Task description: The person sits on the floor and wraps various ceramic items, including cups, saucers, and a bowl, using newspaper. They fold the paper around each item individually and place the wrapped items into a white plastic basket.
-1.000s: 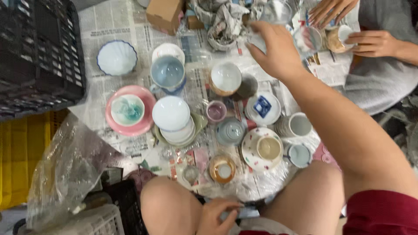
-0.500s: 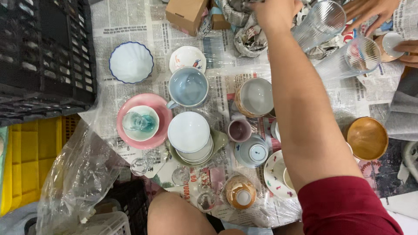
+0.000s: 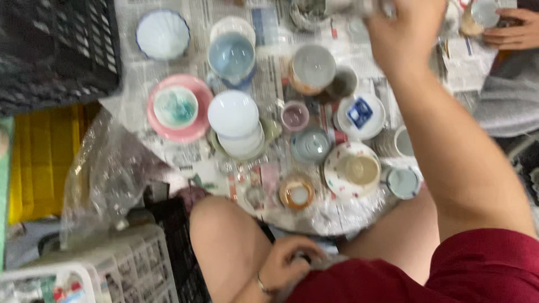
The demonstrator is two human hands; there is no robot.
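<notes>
The right hand (image 3: 407,31) reaches far over the newspaper-covered table (image 3: 269,84), its fingers clenched around a clear glass (image 3: 370,7) at the top edge, though blur and the frame edge hide most of that glass. The left hand (image 3: 286,268) rests low by the knee, fingers curled loosely; whether it holds anything I cannot tell. Below the outstretched forearm the crockery sits close together: a grey bowl (image 3: 313,67), a saucer with a blue square (image 3: 360,115), a patterned cup and saucer (image 3: 352,170), a stack of white plates (image 3: 234,120) and a pink plate (image 3: 178,109). As I see it, the danger is the arm dropping or swinging sideways and knocking one of these against its neighbour, or the glass slipping from a stretched grip onto the cups beneath. Another person's hand (image 3: 514,32) works at the far right, close enough to bump. Compared with half a second ago, the arm reaches in much the same way, but the left hand now shows at the bottom and the wooden bowl at the right has gone from view.
</notes>
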